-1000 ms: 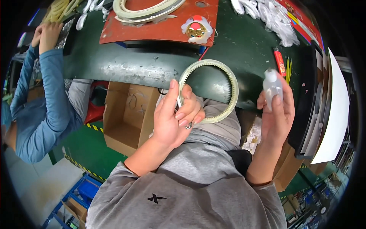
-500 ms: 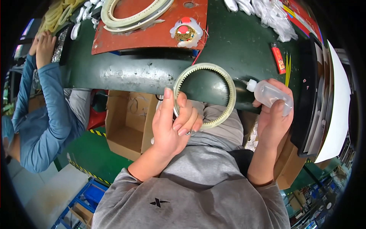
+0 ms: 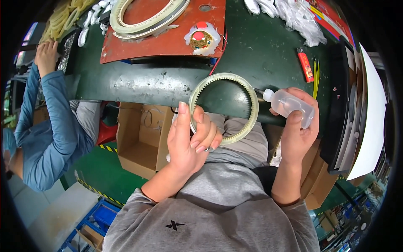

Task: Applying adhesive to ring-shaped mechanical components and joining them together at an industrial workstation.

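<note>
My left hand [image 3: 194,133] grips the lower left side of a cream-coloured plastic ring [image 3: 255,103] with teeth along its inside. The ring is held up in front of my lap, at the near edge of the bench. Closed round a translucent squeeze bottle [image 3: 291,108] with a white cap is my right hand [image 3: 301,133]. The bottle lies tilted, and its thin dark nozzle [image 3: 259,90] points left, its tip at or very close to the ring's upper right rim; contact cannot be made out.
On the dark green bench [image 3: 138,84] stands a red plate [image 3: 163,46] carrying a larger toothed ring [image 3: 161,25]. A red lighter [image 3: 305,65] and yellow tweezers [image 3: 316,77] lie at right, near plastic bags [image 3: 296,21]. An open carton [image 3: 140,143] is below left. Another person [image 3: 54,122] sits at left.
My right hand has brought the bottle a little to the left, so its nozzle now reaches the ring's rim. The ring sits slightly lower and further left in view.
</note>
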